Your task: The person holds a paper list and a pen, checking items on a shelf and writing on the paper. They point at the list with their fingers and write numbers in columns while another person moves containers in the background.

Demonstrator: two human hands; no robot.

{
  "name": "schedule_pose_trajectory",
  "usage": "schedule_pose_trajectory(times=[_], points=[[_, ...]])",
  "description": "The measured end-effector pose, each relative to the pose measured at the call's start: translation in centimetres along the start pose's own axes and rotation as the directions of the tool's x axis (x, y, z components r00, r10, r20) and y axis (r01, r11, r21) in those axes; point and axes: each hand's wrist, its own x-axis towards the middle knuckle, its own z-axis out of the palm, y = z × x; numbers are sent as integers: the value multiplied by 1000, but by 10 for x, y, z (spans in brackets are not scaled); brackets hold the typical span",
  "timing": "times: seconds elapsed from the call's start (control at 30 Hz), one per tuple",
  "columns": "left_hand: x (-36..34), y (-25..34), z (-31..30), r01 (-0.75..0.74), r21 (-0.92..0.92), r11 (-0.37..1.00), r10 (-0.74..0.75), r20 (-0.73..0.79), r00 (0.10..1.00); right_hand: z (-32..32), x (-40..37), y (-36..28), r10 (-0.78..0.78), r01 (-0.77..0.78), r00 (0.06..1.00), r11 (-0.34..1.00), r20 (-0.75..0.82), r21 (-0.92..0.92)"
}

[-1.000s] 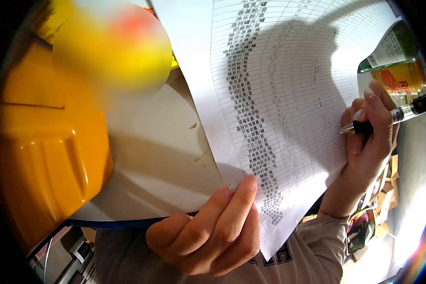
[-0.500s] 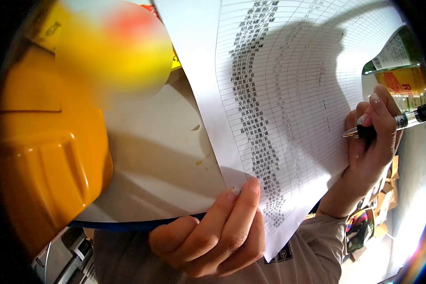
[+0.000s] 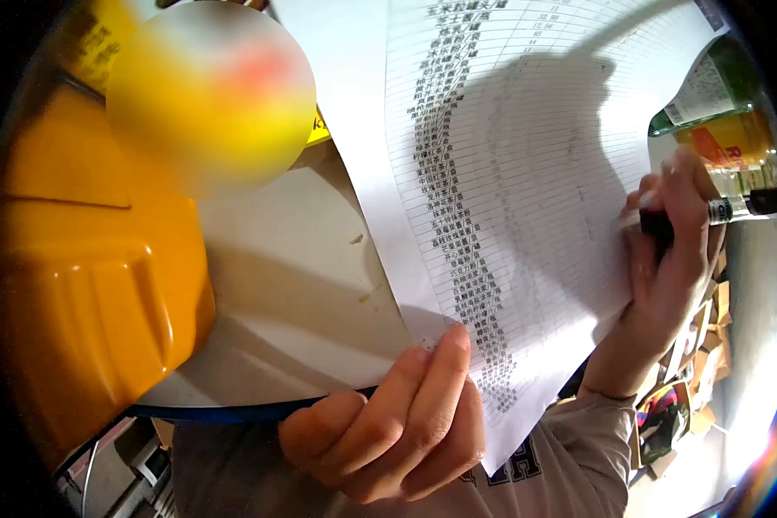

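A long printed list (image 3: 535,259) on white paper, with rows of characters and figures, stretches from the top to the lower middle. My left hand (image 3: 397,432) pinches its lower left edge between closed fingers. At the list's right edge, my right hand (image 3: 678,224) is wrapped round a black and clear pen (image 3: 729,210). The pen's tip is hidden or blurred near the paper. A shadow falls across much of the sheet.
A pale tabletop (image 3: 285,293) lies left of the paper, beside an orange plastic object (image 3: 104,293). Bottles (image 3: 721,95) stand at the upper right. Cardboard boxes (image 3: 708,363) are at the far right. A blurred round patch covers the upper left.
My right hand has shifted slightly left and up, and its fingers have changed angle on the pen. The view of the list has shifted a little. My left hand keeps its pinch.
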Motion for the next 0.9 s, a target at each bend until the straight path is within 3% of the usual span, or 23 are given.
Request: schedule_pose_trajectory(times=[0.1,0.2,0.23,0.33,0.43,0.53,0.57,0.77,0.9], points=[[0,-1,0,-9,11,1000,9,4,1000,8,-1,-5,138,-133,990,983,-31,129],[0,-2,0,-32,9,999,32,3,999,0,-2,-3,100,-99,991,995,89,-14],[1,-3,0,-42,12,999,42,0,999,2,-4,-5,113,-113,994,993,5,-32],[3,-4,1,-50,19,999,51,-11,999,-7,0,-1,137,-152,979,984,149,98],[4,-4,4,-33,25,999,34,-19,999,-2,3,3,-3,-1,995,999,96,50],[4,-6,5,-48,44,998,49,-33,998,-3,0,-2,150,-151,977,989,155,-7],[3,-6,7,-51,47,998,53,-43,998,-3,3,0,72,-69,986,997,148,-25],[2,-5,10,-15,6,1000,15,-61,998,2,0,-5,157,-159,984,987,89,15],[3,-5,11,-8,-29,1000,6,-68,998,0,0,0,109,-112,988,994,109,17]])
